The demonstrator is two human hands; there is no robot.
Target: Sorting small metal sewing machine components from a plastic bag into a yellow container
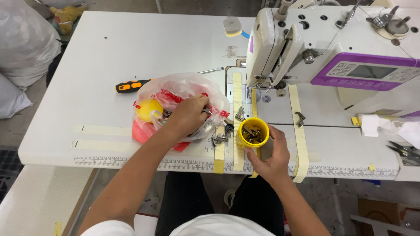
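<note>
A small yellow cup (253, 132) of dark metal parts is being held upright at the front edge of the white sewing table (131, 48), at about 12 o'clock from the right hand (270, 158), whose fingers are being curled around the cup's lower wall on its right side with the thumb against its front. The left hand (189, 114) is being kept at about 9 o'clock from the cup, near it but not touching, sunk into the open mouth of a crumpled clear plastic bag (179, 102); its fingertips appear to be closed on something small and metallic, though what is being pinched cannot be told. The cup's long axis is being kept vertical, its mouth open upward. An orange-handled screwdriver (131, 86) is lying at 10 o'clock from the bag, and the sewing machine (332, 48) is standing at 1 o'clock from the cup.
</note>
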